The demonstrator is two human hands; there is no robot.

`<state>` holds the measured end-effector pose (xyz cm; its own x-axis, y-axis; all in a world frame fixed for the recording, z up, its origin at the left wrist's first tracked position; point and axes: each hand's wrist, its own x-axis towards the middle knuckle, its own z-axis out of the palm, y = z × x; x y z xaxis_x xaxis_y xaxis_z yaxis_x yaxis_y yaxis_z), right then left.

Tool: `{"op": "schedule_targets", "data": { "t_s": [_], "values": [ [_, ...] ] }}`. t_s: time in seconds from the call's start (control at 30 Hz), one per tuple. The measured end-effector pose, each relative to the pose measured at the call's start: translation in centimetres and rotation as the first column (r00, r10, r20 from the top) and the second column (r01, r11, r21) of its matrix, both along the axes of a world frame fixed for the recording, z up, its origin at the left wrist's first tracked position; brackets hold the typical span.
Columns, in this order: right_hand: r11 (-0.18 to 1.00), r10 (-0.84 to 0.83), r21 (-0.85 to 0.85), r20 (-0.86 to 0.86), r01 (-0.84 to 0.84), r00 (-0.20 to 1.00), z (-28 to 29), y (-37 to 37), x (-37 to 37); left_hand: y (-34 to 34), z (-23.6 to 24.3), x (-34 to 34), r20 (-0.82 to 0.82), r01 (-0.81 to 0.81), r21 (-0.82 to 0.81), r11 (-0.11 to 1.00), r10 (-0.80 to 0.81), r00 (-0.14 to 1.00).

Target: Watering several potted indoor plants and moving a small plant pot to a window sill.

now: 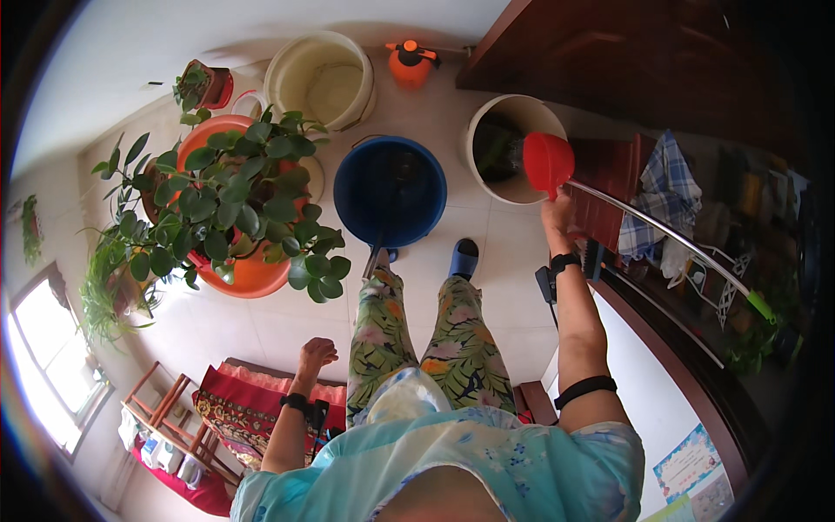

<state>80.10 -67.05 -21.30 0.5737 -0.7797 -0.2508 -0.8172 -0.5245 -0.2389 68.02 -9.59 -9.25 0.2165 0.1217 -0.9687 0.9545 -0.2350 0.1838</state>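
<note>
My right hand [557,214] is closed around the metal handle of a long-handled red dipper [548,161], close to its scoop. The scoop is tilted over the right side of a cream bucket [474,165], and what looks like a little water shows at its lip. Inside that bucket it is dark, with greenish patches. The handle runs back to the right and ends in a green grip. My left hand [318,351] hangs beside my left leg with its fingers curled and nothing visible in them. A blue bucket [348,213] stands just ahead of my feet.
Leafy plants in orange pots [252,277] crowd the left side. Behind the blue bucket are another cream bucket [365,91] and an orange spray bottle [409,68]. At right, a checked cloth [665,187] hangs by a cluttered shelf under a dark door [600,52].
</note>
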Motion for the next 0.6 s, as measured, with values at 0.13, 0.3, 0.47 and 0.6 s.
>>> {"op": "schedule_targets", "data": {
  "t_s": [0.13, 0.3, 0.47, 0.6],
  "values": [
    [0.983, 0.15, -0.074, -0.219, -0.17, 0.964, 1.6, 1.3, 0.0, 0.4, -0.1, 0.0, 0.007, -0.018, -0.002, 1.0, 0.018, 1.0],
    [0.935, 0.094, -0.323, -0.181, -0.15, 0.979, 0.6, 0.3, -1.3, 1.6, -1.2, -0.3, -0.002, -0.044, -0.039, 0.998, 0.044, 0.999],
    [0.454, -0.676, 0.854, 0.146, 0.253, 0.722, 5.2, 5.2, 3.4, 2.7, -0.9, -0.7, 0.008, -0.091, -0.035, 0.995, 0.092, 0.996],
    [0.369, -0.45, 0.925, 0.266, -0.094, 0.852, 8.1, 12.1, 10.9, 4.4, -1.6, -0.9, 0.008, -0.159, -0.093, 0.983, 0.161, 0.987]
  ]
}}
